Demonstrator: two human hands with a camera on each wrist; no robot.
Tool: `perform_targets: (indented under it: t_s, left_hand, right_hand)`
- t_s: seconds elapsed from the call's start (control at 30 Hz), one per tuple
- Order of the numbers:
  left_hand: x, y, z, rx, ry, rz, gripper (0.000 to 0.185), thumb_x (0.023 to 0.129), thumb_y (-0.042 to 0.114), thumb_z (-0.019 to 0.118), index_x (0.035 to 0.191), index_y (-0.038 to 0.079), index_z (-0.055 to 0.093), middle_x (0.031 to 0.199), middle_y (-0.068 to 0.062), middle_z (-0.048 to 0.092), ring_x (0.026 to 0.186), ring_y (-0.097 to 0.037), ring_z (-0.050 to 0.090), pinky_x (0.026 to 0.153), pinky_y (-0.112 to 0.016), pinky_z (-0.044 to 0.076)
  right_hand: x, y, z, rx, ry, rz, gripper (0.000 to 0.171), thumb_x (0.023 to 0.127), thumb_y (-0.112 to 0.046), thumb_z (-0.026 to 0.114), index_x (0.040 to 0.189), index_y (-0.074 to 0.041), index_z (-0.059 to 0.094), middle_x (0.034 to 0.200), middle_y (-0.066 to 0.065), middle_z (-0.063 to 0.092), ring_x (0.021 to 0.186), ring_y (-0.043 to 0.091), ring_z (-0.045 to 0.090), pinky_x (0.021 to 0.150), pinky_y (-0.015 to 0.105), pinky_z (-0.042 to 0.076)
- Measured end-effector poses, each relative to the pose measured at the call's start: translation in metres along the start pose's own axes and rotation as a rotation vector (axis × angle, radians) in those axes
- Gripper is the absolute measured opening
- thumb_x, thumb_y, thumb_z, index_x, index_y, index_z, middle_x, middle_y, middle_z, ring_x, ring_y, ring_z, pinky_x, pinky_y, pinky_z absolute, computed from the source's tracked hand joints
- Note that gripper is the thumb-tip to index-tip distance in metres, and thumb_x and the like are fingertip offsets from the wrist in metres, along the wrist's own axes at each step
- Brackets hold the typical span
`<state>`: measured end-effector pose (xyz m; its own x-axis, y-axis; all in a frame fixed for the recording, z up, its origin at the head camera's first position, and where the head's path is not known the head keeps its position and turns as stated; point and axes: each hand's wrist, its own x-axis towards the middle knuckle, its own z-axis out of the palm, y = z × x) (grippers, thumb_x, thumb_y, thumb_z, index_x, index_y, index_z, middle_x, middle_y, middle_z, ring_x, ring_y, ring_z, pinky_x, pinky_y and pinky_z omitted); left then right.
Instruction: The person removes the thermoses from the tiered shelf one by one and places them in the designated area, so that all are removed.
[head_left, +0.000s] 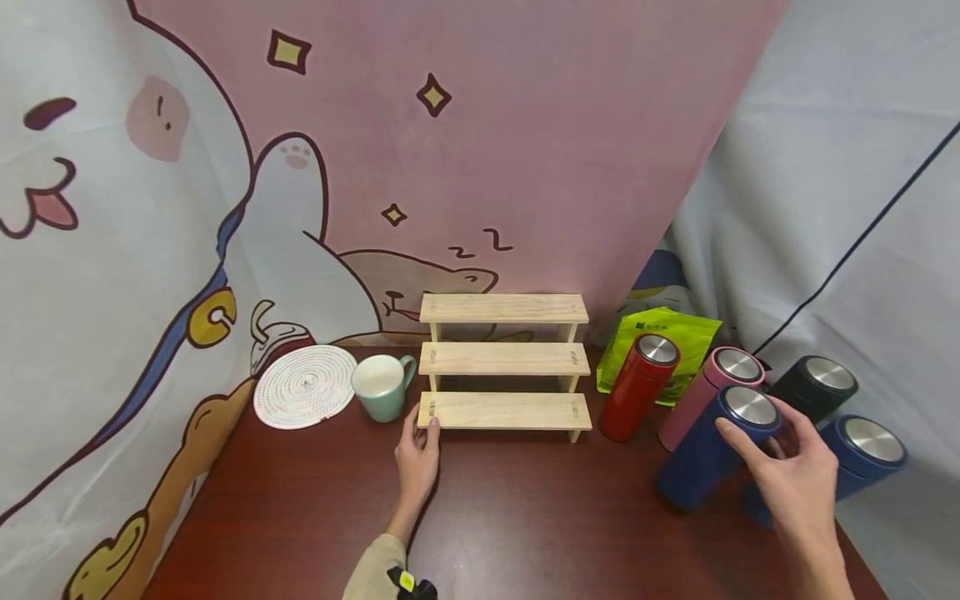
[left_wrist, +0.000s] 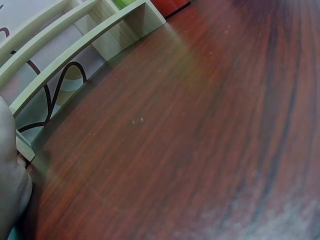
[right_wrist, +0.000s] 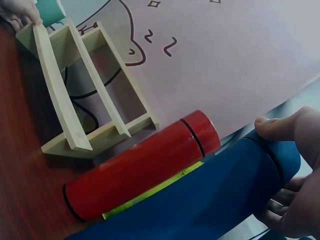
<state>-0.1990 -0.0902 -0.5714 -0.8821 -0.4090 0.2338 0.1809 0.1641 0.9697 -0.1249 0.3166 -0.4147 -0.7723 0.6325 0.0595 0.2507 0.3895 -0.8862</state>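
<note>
My right hand (head_left: 804, 468) grips a blue thermos bottle (head_left: 701, 450) near its silver-topped lid, thumb on one side and fingers round the other. In the right wrist view this blue bottle (right_wrist: 200, 200) lies slantwise across the lower part, beside a red thermos bottle (right_wrist: 145, 162). A three-step wooden rack (head_left: 504, 410) stands against the backdrop. At the left end of its lowest step, my left hand (head_left: 417, 462) holds the board's corner, thumb on top. Only part of that hand (left_wrist: 12, 175) shows in the left wrist view, next to the rack's front board (left_wrist: 75, 50).
Right of the rack stand the red bottle (head_left: 641, 387), a pink one (head_left: 705, 396), a black one (head_left: 810, 387) and a second blue one (head_left: 862, 454). A yellow-green bag (head_left: 693, 333) is behind them. A mug (head_left: 381, 390) and a round woven mat (head_left: 303, 387) sit left.
</note>
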Motion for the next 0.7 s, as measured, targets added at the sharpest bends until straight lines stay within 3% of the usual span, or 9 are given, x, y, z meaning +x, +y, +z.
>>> perform_targets:
  t_s: [0.2,0.4,0.5,0.7]
  left_hand:
    - [0.000,-0.002,0.000,0.011,0.003,0.021,0.044,0.099,0.006,0.064,0.140,-0.007,0.054,0.132,-0.028,0.064,0.113,-0.041,0.066,0.094,-0.052,0.055]
    - [0.000,-0.002,0.000,0.014,-0.003,0.025,0.044,0.099,0.005,0.063,0.140,-0.008,0.053,0.131,-0.029,0.064,0.112,-0.040,0.066,0.093,-0.051,0.056]
    - [0.001,-0.004,0.000,0.012,-0.006,0.022,0.044,0.100,0.005,0.063,0.141,-0.008,0.053,0.132,-0.029,0.063,0.114,-0.040,0.066,0.095,-0.051,0.055]
    - [0.006,-0.031,0.006,0.025,0.020,0.014,0.045,0.101,0.010,0.063,0.143,-0.002,0.053,0.134,-0.026,0.063,0.115,-0.039,0.066,0.096,-0.052,0.055]
  right_hand:
    - [0.004,0.010,-0.002,0.012,0.029,-0.004,0.076,0.086,-0.029,0.083,0.152,-0.020,0.047,0.154,0.010,0.049,0.143,0.018,0.046,0.122,0.035,0.033]
    - [0.005,0.017,-0.003,0.051,0.066,-0.038,0.072,0.084,-0.020,0.085,0.147,-0.019,0.052,0.140,0.002,0.059,0.130,0.003,0.053,0.108,0.008,0.038]
    - [0.006,0.020,-0.004,0.049,0.082,-0.046,0.072,0.084,-0.019,0.084,0.148,-0.018,0.051,0.142,0.004,0.058,0.131,0.004,0.053,0.106,0.005,0.036]
    - [0.008,0.024,-0.006,0.048,0.068,-0.016,0.076,0.087,-0.020,0.082,0.153,-0.017,0.045,0.154,0.014,0.049,0.140,0.011,0.048,0.108,0.006,0.034]
